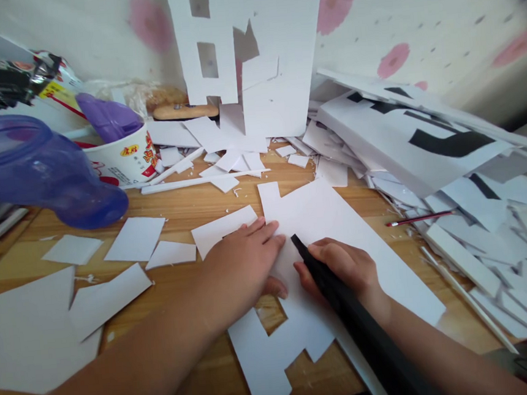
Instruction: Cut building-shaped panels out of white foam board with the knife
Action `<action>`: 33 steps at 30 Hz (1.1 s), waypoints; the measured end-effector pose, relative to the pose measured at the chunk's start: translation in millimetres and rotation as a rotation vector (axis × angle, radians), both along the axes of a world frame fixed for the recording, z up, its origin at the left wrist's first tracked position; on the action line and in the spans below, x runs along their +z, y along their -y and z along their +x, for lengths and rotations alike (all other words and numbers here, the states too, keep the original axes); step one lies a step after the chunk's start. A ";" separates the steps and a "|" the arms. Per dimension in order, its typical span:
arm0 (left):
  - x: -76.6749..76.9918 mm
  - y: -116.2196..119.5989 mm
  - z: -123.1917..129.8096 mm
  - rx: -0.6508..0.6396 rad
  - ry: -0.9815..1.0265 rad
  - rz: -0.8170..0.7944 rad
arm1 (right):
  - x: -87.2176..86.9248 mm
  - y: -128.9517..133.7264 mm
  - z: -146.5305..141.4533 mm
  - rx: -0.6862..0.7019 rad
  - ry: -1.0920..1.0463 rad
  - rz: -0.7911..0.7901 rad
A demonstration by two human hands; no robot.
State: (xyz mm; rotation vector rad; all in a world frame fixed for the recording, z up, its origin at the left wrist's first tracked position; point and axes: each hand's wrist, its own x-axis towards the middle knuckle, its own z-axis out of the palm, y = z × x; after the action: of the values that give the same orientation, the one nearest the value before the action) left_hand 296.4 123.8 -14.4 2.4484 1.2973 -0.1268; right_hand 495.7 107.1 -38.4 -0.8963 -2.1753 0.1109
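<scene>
A large white board [340,227] with notched edges and a square cutout lies on the wooden table [185,352]. My left hand [245,257] rests flat on the left part of the board, fingers stretched out and holding nothing. My right hand [348,270] is wrapped round a long black tool [331,287], whose tip points at the board just right of my left fingertips. Whether the tip touches the board I cannot tell. A small white strip [224,227] lies beside my left hand, partly under the fingers.
White offcuts [135,238] lie at the left. A blue translucent jug [58,166] and a paper cup [124,157] stand at the back left. An upright white panel [274,55] with cutouts leans against the wall. Scrap boards [405,130] and a red pencil [420,218] are at the right.
</scene>
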 end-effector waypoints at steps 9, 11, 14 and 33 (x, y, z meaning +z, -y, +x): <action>-2.2 -0.4 -1.7 0.030 0.059 0.007 | 0.4 3.7 0.9 0.022 0.005 -0.004; -2.8 -0.3 -1.6 0.032 0.054 0.024 | 1.7 4.7 1.6 0.033 0.015 -0.006; -3.9 -0.3 -1.6 0.027 0.076 0.056 | 3.8 5.4 2.2 0.036 0.023 -0.025; -3.6 3.7 -6.9 0.013 0.085 0.062 | 38.5 -71.1 43.9 0.239 -0.226 -0.763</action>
State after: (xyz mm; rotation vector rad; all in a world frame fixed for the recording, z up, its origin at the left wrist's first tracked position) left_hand 289.5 120.0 -18.0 2.4683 1.2985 0.0205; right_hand 539.6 178.3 0.1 -0.9510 -2.0172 1.1600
